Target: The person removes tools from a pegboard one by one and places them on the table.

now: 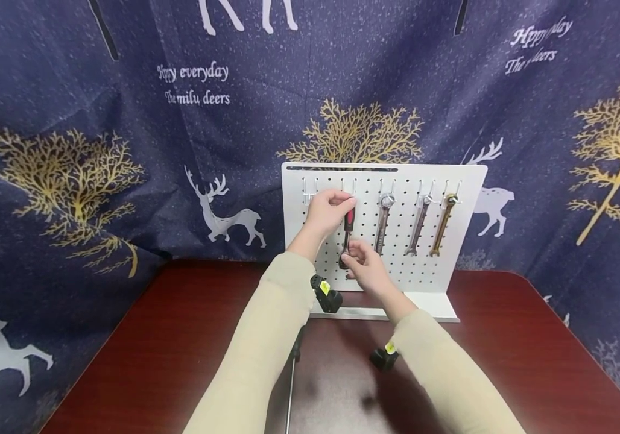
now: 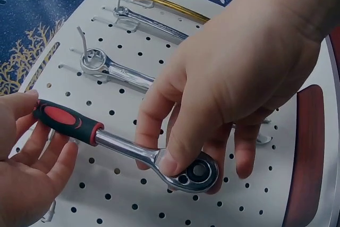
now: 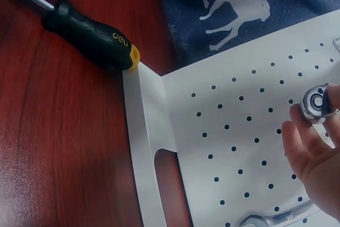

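Note:
A ratchet wrench (image 2: 127, 144) with a black and red handle hangs between both hands, in front of a white pegboard (image 1: 467, 187). With thumb and fingers, the left hand (image 1: 325, 214) pinches the handle's end, which points up. Lower down, the right hand (image 1: 370, 268) grips the chrome ratchet head (image 2: 197, 171) between thumb and fingers. The head's round face shows in the right wrist view, partly covered by fingers. To the right, two silver combination wrenches (image 1: 383, 223) and a gold one (image 1: 444, 226) hang from hooks on the board.
A screwdriver (image 3: 95, 38) with a black and yellow handle lies on the red-brown table (image 1: 196, 313), its handle end at the board's base ledge (image 1: 435, 304). Wire hooks stick out along the board's top. Behind hangs a blue cloth (image 1: 256, 150) with deer and trees.

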A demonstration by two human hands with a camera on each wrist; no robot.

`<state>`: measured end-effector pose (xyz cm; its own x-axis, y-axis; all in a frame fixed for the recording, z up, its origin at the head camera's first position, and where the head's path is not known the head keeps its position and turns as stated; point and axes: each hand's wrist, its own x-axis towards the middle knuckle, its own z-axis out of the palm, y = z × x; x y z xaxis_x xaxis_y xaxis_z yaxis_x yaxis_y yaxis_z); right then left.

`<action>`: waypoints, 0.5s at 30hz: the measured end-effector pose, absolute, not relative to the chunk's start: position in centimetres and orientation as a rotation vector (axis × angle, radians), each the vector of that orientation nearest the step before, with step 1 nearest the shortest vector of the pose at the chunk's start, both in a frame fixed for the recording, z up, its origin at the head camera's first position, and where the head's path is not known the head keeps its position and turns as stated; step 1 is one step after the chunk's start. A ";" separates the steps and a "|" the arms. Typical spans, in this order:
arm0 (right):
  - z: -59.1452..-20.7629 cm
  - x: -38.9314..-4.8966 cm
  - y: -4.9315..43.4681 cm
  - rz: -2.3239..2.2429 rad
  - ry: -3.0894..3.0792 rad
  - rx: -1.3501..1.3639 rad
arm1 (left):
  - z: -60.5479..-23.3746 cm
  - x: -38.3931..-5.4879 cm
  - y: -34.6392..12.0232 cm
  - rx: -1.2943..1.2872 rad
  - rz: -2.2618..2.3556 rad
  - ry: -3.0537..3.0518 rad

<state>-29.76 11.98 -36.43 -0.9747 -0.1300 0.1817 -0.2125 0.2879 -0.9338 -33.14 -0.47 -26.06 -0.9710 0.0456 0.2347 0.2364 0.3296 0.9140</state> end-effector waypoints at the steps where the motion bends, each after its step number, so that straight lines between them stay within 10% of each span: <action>1: -36.4 -29.7 12.0 1.802 -2.463 0.330 | -26.0 -33.1 -0.4 -0.259 -1.709 -2.420; 15: -35.3 -28.7 13.0 1.740 -2.503 0.441 | -25.5 -32.8 -0.2 -0.207 -1.718 -2.422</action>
<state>-28.73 13.05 -35.27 -0.9571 -0.1975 0.2119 -0.2674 0.3214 -0.9084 -32.80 -0.18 -25.51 -0.9768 0.0173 0.2135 0.2072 0.3284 0.9215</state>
